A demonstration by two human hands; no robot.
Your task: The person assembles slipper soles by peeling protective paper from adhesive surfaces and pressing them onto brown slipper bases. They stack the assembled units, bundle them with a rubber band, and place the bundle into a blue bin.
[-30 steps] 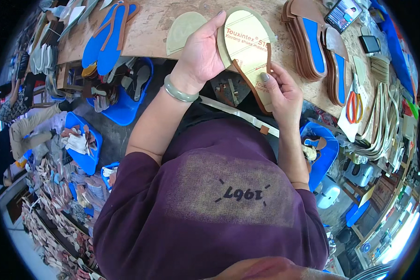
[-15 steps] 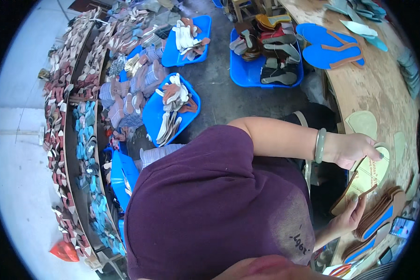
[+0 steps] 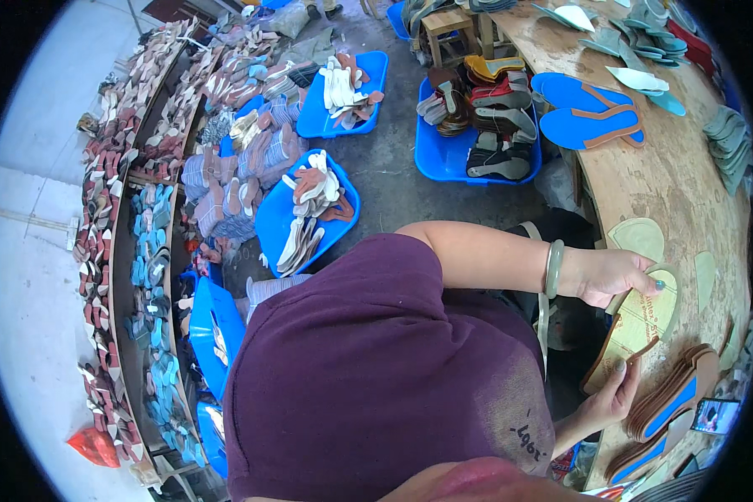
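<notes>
Left hand (image 3: pixel 619 280): gripped the wide end of the insole, thumb flat on its printed face, the other fingers mostly hidden beneath
Right hand (image 3: pixel 608 403): pinched the insole lower down, on its narrower part, with thumb and fingers
Insole (image 3: pixel 632 328): was held between the 2 hands at the near edge of the workbench (image 3: pixel 673 188), pale yellow with red print, 1 brown strip (image 3: pixel 644 348) standing at its edge by the right fingertips
Bangle (image 3: pixel 554 269): circled the left wrist, pale green
Pale green half-sole (image 3: pixel 640 234): lay on the bench just beyond the left hand, 1 narrower pale piece (image 3: pixel 704 280) lying apart from it
Sole stacks: 2 brown-and-blue piles, the larger stack (image 3: pixel 674 395) beside the right hand, the smaller stack (image 3: pixel 647 462) next to it
Phone (image 3: pixel 715 416): sat near the stacks, screen lit
Blue flip-flops (image 3: pixel 581 125): 2, with brown straps, overlapped on the bench, well apart from the hands
Blue tub (image 3: pixel 477 167): stood on the floor beside the bench, filled with shoe soles
</notes>
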